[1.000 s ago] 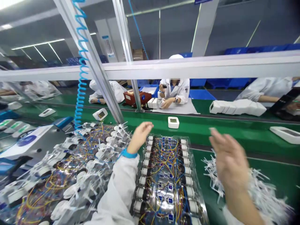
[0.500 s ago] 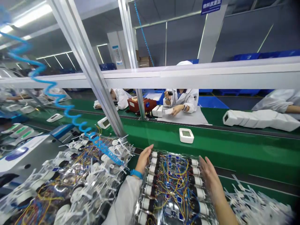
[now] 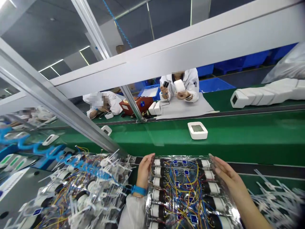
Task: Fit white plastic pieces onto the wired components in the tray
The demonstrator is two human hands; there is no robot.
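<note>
A clear plastic tray lies in front of me. It holds rows of black-and-white cylindrical parts along both sides, with coloured wires and small blue boards between them. My left hand, with a blue band at the wrist, grips the tray's left edge near the far corner. At the far right corner, my right hand holds the other edge, its fingers stretched along the rim. The undersides of both grips are hidden.
To the left lie more wired parts in clear trays, with white ties. More white ties lie at right. Beyond runs a green conveyor belt with a white square device. A metal post slants at left; co-workers sit across.
My view has tilted and shifted. The white device on the belt now appears farther right. Across the belt, a co-worker has lifted a white device. My hands stay at the tray's sides.
</note>
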